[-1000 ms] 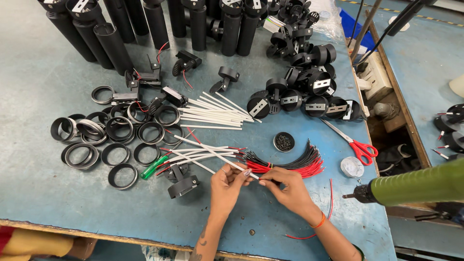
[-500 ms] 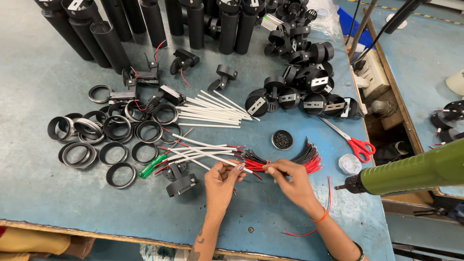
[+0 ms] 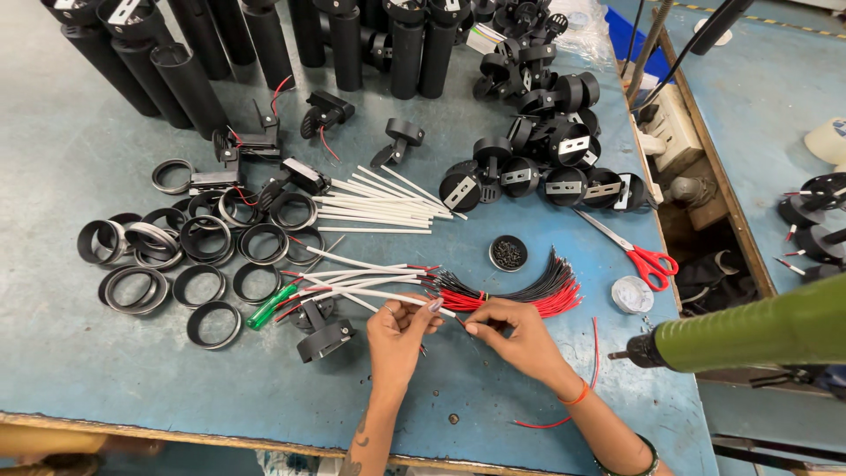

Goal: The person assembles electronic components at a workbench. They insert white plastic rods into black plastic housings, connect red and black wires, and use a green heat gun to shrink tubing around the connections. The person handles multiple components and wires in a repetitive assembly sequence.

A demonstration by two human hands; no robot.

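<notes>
- The left hand [image 3: 397, 330] lay low on the blue tabletop [image 3: 79, 370], its fingers pinched together on the end of a white sleeve [image 3: 388, 297] that ran off to the left.
- The right hand [image 3: 518, 333] sat just beside it, fingers closed on a thin wire too fine to make out clearly, its tip pointing at the sleeve's end.
- Just above both hands lay a bundle of red and black wires [image 3: 520, 293], fanned out to the right.
- More white sleeves lay in a loose pile [image 3: 379, 204] further up the tabletop.
- Black rings [image 3: 189, 256] were spread to the left, a green screwdriver [image 3: 269, 308] near them.
- A small round dish of screws [image 3: 508, 253] sat above the bundle; red-handled scissors [image 3: 639, 256] lay to its right.
- Black tubes [image 3: 189, 84] stood along the far edge.
- A green power tool [image 3: 749, 333] hung in from the right.
</notes>
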